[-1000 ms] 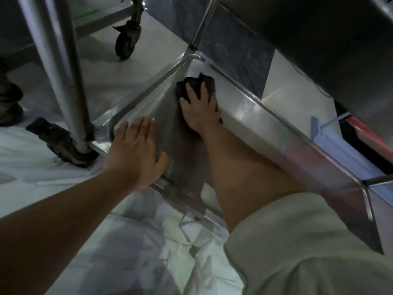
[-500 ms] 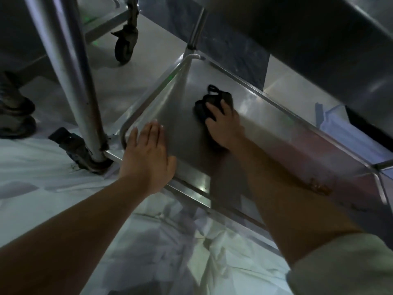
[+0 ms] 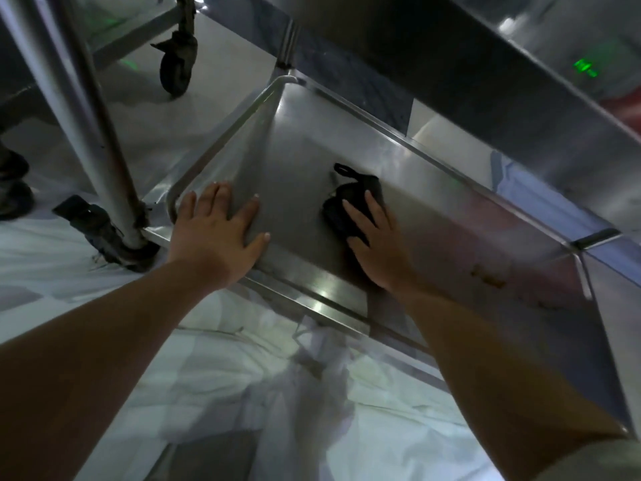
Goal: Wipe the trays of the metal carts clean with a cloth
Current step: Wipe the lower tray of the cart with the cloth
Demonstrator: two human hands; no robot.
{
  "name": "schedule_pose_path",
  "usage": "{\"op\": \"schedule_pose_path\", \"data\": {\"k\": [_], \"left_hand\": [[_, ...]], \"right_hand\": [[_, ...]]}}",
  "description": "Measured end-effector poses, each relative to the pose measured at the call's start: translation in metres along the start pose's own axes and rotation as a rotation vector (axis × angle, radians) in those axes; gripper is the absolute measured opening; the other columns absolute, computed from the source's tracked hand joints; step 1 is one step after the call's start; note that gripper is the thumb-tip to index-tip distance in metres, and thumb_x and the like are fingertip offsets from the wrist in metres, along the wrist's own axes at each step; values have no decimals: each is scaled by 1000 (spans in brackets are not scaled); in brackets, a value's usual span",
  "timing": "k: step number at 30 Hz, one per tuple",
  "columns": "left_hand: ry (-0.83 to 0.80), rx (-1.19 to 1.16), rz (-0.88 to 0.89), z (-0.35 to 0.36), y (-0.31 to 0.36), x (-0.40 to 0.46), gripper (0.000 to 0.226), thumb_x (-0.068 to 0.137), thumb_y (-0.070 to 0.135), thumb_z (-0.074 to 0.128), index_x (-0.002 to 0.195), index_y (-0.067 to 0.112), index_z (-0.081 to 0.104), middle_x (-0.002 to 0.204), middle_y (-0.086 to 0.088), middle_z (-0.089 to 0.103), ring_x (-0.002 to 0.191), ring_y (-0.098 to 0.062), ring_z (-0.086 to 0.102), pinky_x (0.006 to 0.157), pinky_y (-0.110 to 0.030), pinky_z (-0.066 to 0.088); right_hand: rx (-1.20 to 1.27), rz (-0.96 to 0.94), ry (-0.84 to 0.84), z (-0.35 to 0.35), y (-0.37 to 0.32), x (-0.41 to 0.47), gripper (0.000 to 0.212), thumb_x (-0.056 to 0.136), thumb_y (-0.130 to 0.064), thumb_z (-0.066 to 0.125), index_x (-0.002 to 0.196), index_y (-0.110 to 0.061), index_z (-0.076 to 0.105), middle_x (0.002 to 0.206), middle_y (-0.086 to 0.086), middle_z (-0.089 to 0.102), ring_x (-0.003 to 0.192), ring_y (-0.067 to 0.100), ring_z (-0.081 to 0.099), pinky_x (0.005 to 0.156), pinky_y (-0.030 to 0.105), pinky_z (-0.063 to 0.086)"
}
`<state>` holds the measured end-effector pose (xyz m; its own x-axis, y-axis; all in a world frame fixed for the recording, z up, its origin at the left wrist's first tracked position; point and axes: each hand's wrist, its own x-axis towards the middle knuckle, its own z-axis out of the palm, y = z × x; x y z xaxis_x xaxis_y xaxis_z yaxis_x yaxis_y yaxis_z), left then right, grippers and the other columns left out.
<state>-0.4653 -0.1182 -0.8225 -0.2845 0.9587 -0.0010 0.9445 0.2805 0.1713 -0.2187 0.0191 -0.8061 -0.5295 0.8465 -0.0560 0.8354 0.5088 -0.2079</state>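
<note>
Cloth: dark bunched cloth (image 3: pixel 350 206) has slid from the far corner toward mid-tray of the shiny steel bottom tray (image 3: pixel 301 157).
Right hand (image 3: pixel 373 239): flat fingers pressing it, not clenched.
Left hand (image 3: pixel 216 234): spread flat, bracing the rim.
Meaning: corner wiped; brownish marks (image 3: pixel 489 276) remain.

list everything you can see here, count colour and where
tray: 1, silver steel, bottom shelf of the near cart, centre
cloth: 1, black, bunched on the tray floor under the right hand
upper shelf: 1, silver steel, overhanging the tray, top right
cart post: 1, silver, left of the tray
caster: 1, black, at the foot of the post
second cart wheel: 1, black, top left on the floor
sheeting: white, crumpled on the floor in front of the cart
left hand: 1, flat on the tray's near left corner
right hand: 1, presses on the cloth
</note>
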Motion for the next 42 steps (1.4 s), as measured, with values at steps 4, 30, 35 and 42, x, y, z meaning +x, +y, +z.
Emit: {"op": "schedule_pose_path", "data": {"k": [4,30,35,42], "left_hand": [[-42,40,-30,-4,10,0,69,91,61,21,151,28,18,157,-19,15,144,-35,11,115,-51,10],[14,34,80,29,137,-12,83,77,73,0,149,38,21,160,-3,17,147,-19,9,109,-66,7],[-19,37,41,26,150,-13,74,89,67,13,150,27,24,159,-9,18,147,-25,10,111,-64,5],[1,-13,185,33,253,-12,77,90,60,23,145,7,31,154,-22,24,143,-34,18,115,-54,11]], "right_hand": [[-59,362,31,-11,67,-70,56,97,-40,40,148,-49,17,162,-10,0,148,25,2,117,52,15],[26,92,85,-23,112,-18,55,94,-54,40,146,-45,27,161,-9,10,148,21,7,117,51,18],[6,454,134,-39,200,-67,56,95,-53,40,148,-41,26,162,-6,8,147,24,9,117,52,16],[14,691,197,-35,194,-159,56,97,-46,43,149,-39,25,162,-6,8,147,26,5,115,50,15]]}}
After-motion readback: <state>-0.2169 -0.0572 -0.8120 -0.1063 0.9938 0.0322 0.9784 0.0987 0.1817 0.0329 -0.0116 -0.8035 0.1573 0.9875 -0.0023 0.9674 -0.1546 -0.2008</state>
